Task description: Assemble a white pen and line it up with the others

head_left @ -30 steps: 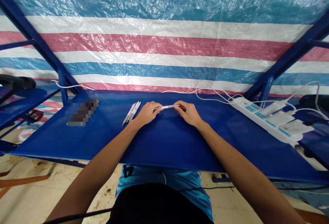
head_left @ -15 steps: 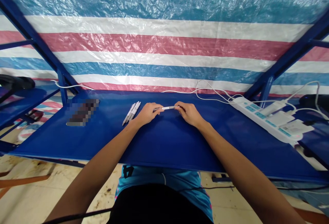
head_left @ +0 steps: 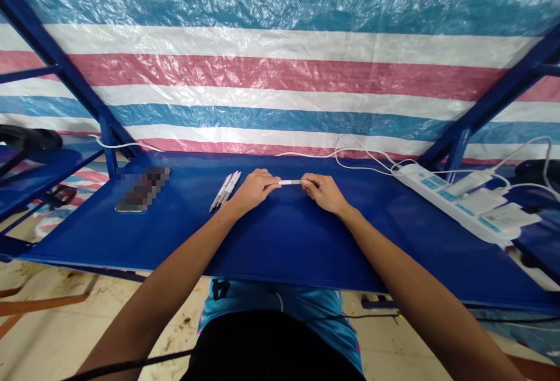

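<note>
A white and grey pen [head_left: 289, 182] lies level between my two hands, above the middle of the blue table. My left hand [head_left: 257, 187] pinches its left end between thumb and fingers. At the other end, the fingers of my right hand [head_left: 321, 190] are closed round the grey tip part. Both ends of the pen are partly hidden by my fingers. Several similar pens [head_left: 226, 190] lie side by side on the table, just left of my left hand and apart from it.
On the blue table [head_left: 280, 241], a dark, pixelated flat object [head_left: 143, 189] lies at the left. A white power strip [head_left: 455, 203] with plugged-in adapters slants along the right side. White cables [head_left: 363, 156] run along the back, before a striped plastic sheet [head_left: 280, 72].
My left fingers have shifted on the pen's left end, so the dark part that stuck out there no longer shows. My right fingers have curled more. The view has moved slightly.
</note>
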Demonstrator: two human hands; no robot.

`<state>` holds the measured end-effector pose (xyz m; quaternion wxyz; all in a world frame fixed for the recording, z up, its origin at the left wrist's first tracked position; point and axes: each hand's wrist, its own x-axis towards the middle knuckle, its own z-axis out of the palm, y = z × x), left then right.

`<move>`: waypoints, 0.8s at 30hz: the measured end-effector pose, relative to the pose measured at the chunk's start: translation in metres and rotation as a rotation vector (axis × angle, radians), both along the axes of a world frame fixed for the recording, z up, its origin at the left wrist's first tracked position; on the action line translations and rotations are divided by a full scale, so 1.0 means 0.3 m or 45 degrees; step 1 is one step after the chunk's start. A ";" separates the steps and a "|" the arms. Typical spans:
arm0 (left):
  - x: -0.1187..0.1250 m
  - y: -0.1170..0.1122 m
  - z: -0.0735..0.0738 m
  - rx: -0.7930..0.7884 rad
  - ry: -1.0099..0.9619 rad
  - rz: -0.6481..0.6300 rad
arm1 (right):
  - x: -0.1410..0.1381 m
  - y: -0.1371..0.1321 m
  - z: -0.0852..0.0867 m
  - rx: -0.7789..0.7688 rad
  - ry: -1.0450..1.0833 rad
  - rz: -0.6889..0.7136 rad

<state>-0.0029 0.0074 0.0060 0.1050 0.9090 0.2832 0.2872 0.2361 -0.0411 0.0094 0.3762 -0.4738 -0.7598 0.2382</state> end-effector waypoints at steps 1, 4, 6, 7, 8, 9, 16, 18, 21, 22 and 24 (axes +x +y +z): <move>0.000 0.001 0.000 0.015 0.010 -0.003 | 0.001 0.001 -0.001 -0.016 0.002 0.006; 0.002 0.005 -0.002 0.064 0.039 -0.013 | 0.002 0.004 -0.002 -0.065 0.019 0.027; 0.005 0.006 -0.005 0.090 0.044 -0.011 | 0.002 0.006 -0.001 -0.102 0.040 0.036; 0.007 0.006 -0.008 0.103 0.043 -0.007 | 0.003 0.006 0.000 -0.121 0.051 0.039; 0.008 0.006 -0.010 0.114 0.041 -0.003 | 0.005 0.007 0.001 -0.140 0.061 0.041; 0.009 0.006 -0.012 0.125 0.039 -0.002 | 0.008 0.008 0.000 -0.159 0.069 0.045; 0.015 0.003 -0.015 0.095 -0.051 0.016 | 0.007 0.026 -0.019 -0.284 0.221 0.047; 0.013 -0.001 -0.013 0.030 -0.156 0.067 | -0.006 0.029 -0.024 -0.305 0.322 0.048; 0.007 -0.012 -0.004 -0.103 -0.373 0.153 | -0.026 0.027 -0.024 -0.329 0.415 0.078; 0.006 -0.015 0.002 -0.157 -0.442 0.174 | -0.030 0.024 -0.023 -0.335 0.426 0.089; 0.005 -0.020 0.013 -0.272 -0.573 0.201 | -0.037 0.017 -0.020 -0.340 0.429 0.097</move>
